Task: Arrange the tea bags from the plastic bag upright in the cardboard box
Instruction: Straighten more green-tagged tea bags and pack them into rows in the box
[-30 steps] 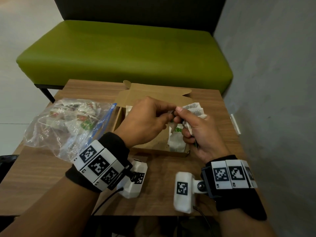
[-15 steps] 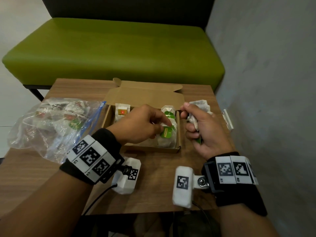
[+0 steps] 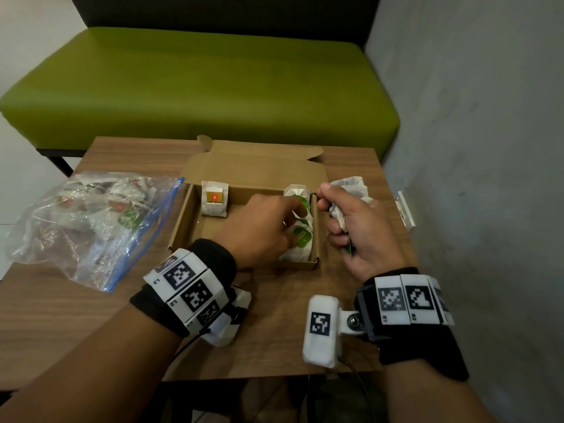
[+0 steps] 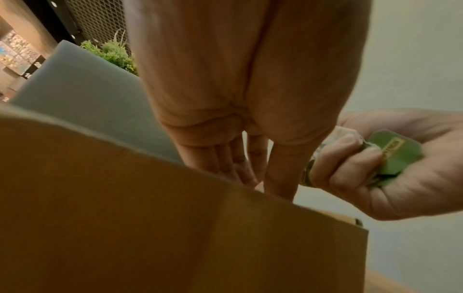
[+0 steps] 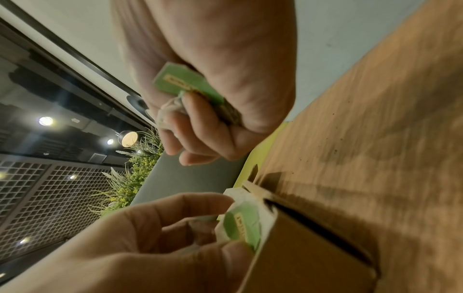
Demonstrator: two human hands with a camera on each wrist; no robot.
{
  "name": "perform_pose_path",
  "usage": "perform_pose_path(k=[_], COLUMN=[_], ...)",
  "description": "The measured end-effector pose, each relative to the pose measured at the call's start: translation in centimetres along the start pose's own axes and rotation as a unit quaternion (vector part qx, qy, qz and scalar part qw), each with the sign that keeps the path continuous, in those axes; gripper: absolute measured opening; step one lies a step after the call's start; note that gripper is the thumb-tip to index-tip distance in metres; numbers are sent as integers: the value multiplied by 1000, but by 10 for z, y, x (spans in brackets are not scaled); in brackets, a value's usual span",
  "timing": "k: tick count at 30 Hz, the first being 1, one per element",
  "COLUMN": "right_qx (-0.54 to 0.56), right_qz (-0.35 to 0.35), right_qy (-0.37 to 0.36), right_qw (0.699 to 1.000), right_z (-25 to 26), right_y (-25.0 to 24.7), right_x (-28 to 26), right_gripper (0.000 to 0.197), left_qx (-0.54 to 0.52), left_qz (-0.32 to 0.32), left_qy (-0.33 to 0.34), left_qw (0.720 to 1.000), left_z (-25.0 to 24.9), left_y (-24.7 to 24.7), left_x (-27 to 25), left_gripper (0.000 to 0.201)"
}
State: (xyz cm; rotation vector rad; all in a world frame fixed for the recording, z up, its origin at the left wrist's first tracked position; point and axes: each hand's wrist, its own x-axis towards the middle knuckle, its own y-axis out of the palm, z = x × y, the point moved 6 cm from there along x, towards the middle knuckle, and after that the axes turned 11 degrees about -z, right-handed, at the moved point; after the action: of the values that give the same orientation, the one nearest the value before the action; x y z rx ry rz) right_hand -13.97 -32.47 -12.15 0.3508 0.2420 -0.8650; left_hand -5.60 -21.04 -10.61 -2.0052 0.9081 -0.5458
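Note:
The open cardboard box [image 3: 183, 221] sits mid-table. One red-tagged tea bag [image 3: 214, 203] stands at its back left; green-tagged tea bags [image 3: 300, 236] fill its right end. My left hand [image 3: 293, 215] reaches into that end, and in the right wrist view its thumb and forefinger pinch a green-tagged tea bag [image 5: 243, 224] against the box wall [image 5: 300, 257]. My right hand [image 3: 332, 215] hovers just right of the box and grips a bunch of tea bags [image 3: 351, 186], a green tag [image 5: 183, 83] sticking out of the fist. The clear plastic bag [image 3: 91, 215] with more tea bags lies to the left.
The wooden table [image 3: 61, 315] is small. A green bench [image 3: 198, 87] stands behind it and a grey wall [image 3: 488, 148] runs close along its right side. A small white object [image 3: 404, 209] lies at the right edge.
My left hand left the right hand's bunch with a tea bag and went down into the right end of the box. The right hand stayed beside the box.

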Motion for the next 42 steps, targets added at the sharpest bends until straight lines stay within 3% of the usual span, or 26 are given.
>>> perform_pose_path(k=[5, 11, 17, 19, 21, 24, 27, 32, 35, 39, 42], right_qx=[-12, -11, 8, 29, 62, 79, 46, -25, -15, 21, 22], right_qz=[-4, -3, 14, 23, 47, 105, 162, 192, 191, 169, 152], right_qy=[-2, 4, 8, 15, 35, 70, 76, 57, 69, 87, 93], right_qw=[1000, 1000, 1000, 999, 996, 989, 983, 979, 979, 982, 984], right_z=[-2, -5, -4, -1, 1, 1, -4, -17, -22, -26, -29], right_y=[0, 2, 8, 13, 21, 39, 61, 88, 98, 108, 110], right_x=[1, 2, 1, 0, -3, -8, -17, -27, -26, -23, -23], right_gripper=[13, 15, 24, 37, 50, 64, 68, 55, 35, 24, 19], left_qx=[37, -13, -24, -16, -24, -148, -263, -277, -325, -397, -414], left_qz=[14, 65, 74, 50, -33, -158, -145, -129, -141, -159, -178], left_qy=[-48, -108, -107, -97, -66, -48, -55, -61, -105, -165, -179], left_qw=[998, 992, 991, 994, 997, 975, 952, 950, 929, 889, 874], left_z=[4, 14, 15, 14, 10, 4, 4, 20, 38, 57, 70], left_y=[-1, 0, 2, -5, -25, -60, -72, -75, -81, -88, -95], left_x=[-3, -6, -8, -7, -5, -8, -14, -20, -21, -24, -25], left_gripper=[65, 61, 58, 53, 39, 26, 24, 8, 13, 7, 10])
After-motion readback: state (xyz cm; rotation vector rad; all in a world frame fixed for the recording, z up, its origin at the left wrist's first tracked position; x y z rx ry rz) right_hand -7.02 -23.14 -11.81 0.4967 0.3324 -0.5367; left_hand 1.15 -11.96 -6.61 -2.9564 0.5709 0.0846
